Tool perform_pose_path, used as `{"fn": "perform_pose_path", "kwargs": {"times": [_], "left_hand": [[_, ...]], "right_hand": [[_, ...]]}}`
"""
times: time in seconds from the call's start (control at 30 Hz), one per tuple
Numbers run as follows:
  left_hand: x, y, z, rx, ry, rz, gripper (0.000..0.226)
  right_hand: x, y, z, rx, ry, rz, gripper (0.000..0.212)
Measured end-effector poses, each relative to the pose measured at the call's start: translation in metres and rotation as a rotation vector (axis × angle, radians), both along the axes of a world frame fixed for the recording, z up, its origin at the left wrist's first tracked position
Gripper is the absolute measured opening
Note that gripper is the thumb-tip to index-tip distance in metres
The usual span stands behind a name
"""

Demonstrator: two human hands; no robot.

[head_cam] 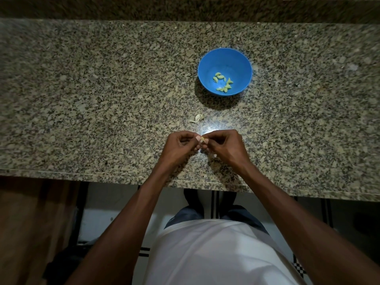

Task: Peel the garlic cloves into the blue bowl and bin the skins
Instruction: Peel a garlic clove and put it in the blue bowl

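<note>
Both forearms reach forward over the near edge of the granite worktop point(82, 99) and converge, wrists bent inward so the knuckles face each other. The left hand point(181, 144) and right hand point(223, 144) meet at their fingertips, and each grip is closed in a pinch on the same small garlic clove point(202, 139), held just above the stone between them. Only a pale sliver of the clove shows, so its long axis cannot be read with any confidence, nor how much skin is still on it. Neither hand is nearer to it than the other.

Just beyond the hands, slightly left, a scrap of loose skin point(197, 118) lies on the worktop.

Farther out and a little to the right sits the blue bowl point(205, 58), well apart from the hands, with a cluster of peeled cloves point(223, 82) in its bottom. The held clove, once bare, probably travels forward and rightward, a path that favours the right hand. No bin is in view.
</note>
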State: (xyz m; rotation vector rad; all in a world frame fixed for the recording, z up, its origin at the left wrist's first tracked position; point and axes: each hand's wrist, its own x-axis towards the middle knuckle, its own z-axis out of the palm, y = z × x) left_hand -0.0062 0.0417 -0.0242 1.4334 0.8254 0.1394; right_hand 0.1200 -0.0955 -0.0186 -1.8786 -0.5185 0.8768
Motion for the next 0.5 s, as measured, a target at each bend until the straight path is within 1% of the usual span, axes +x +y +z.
{"fn": "perform_pose_path", "kwargs": {"times": [0.13,0.2,0.27,0.4,0.5], "left_hand": [[0.001,-0.002,-0.002,-0.036,-0.010,0.038,0.014],[-0.002,-0.003,-0.004,-0.017,0.005,0.081,0.009],[-0.005,-0.005,-0.006,0.038,0.035,0.117,0.010],[-0.010,-0.006,-0.007,0.236,0.100,0.077,0.020],[-0.012,-0.006,-0.010,0.386,0.121,0.048,0.022]], "right_hand": [[-0.002,0.001,0.000,0.033,0.008,0.020,0.016],[-0.003,0.001,0.000,0.031,-0.007,0.032,0.022],[-0.005,0.000,-0.002,0.039,0.028,0.011,0.027],[-0.003,-0.001,-0.006,0.052,0.197,-0.065,0.018],[-0.004,0.000,-0.006,0.077,0.315,-0.086,0.018]]}}
